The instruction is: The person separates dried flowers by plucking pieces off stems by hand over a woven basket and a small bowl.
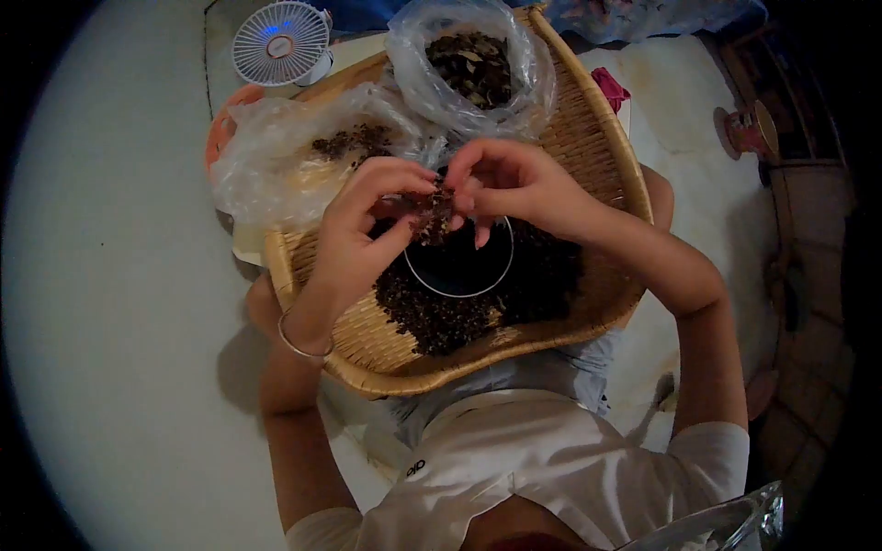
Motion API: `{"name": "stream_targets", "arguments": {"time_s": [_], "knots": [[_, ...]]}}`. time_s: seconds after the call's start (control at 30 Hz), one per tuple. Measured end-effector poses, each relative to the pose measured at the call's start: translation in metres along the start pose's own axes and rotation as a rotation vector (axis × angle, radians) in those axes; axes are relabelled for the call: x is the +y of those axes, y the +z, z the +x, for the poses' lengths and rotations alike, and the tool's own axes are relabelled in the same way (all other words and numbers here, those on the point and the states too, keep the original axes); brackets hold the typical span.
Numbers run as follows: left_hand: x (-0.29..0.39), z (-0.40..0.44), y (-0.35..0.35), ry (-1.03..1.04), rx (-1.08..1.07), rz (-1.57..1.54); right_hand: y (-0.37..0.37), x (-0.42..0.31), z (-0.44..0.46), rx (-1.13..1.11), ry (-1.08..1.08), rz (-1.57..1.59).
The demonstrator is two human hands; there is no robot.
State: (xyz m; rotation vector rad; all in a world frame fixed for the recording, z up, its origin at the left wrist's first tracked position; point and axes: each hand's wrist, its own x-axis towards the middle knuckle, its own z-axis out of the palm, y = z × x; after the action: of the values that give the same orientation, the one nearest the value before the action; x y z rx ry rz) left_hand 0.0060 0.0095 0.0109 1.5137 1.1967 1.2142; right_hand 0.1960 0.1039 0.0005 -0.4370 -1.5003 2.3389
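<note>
A clump of dark, crumbly dried material [432, 217] is held up above a dark round bowl with a pale rim [459, 266]. My left hand [372, 207] is closed on the clump from the left, fingers on top and thumb below. From the right, my right hand [501, 188] pinches at the clump's edge with bent fingers. Loose dark material [441, 317] lies around the bowl on a woven basket tray [367, 358], which rests on my lap.
An open plastic bag [542, 83] of dried leaves stands at the tray's back. Left of it lies a clear plastic bag [276, 174] with dark bits. A small white fan [281, 44] is at the back left, a round spool-like object [749, 131] at the right.
</note>
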Motion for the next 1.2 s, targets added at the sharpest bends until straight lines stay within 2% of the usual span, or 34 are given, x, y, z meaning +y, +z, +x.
{"name": "stream_targets", "arguments": {"time_s": [0.1,0.17,0.2,0.27,0.47,0.5,0.63,0.83,0.93,1.0,1.2], "knots": [[-0.006,-0.001,-0.002,0.055,-0.040,-0.073,0.001,0.000,-0.002,0.029,-0.043,-0.041],[-0.001,-0.002,-0.002,-0.150,-0.065,-0.375,0.003,-0.005,-0.004,0.044,-0.047,-0.071],[0.000,-0.001,-0.002,-0.152,-0.065,-0.375,0.004,-0.007,-0.005,0.058,-0.051,-0.101],[0.001,0.002,-0.003,-0.232,-0.078,-0.634,0.004,-0.004,-0.007,0.090,-0.097,-0.192],[0.007,0.006,-0.002,-0.391,-0.114,-0.850,-0.001,0.002,-0.006,0.167,-0.327,-0.472],[0.007,0.006,-0.002,-0.391,-0.109,-0.852,-0.001,0.004,-0.005,0.203,-0.383,-0.545],[0.007,0.005,0.001,-0.407,-0.140,-0.739,0.003,0.002,-0.006,0.238,-0.373,-0.580],[0.005,0.005,-0.001,-0.419,-0.127,-0.670,0.004,-0.001,-0.007,0.183,-0.424,-0.625],[0.002,0.004,-0.001,-0.403,-0.127,-0.691,0.003,-0.006,-0.009,0.111,-0.374,-0.653],[0.003,0.005,-0.002,-0.398,-0.129,-0.702,0.001,-0.006,-0.009,0.094,-0.436,-0.657],[0.005,0.005,-0.002,-0.415,-0.135,-0.705,0.005,-0.011,-0.010,0.141,-0.389,-0.472]]}}
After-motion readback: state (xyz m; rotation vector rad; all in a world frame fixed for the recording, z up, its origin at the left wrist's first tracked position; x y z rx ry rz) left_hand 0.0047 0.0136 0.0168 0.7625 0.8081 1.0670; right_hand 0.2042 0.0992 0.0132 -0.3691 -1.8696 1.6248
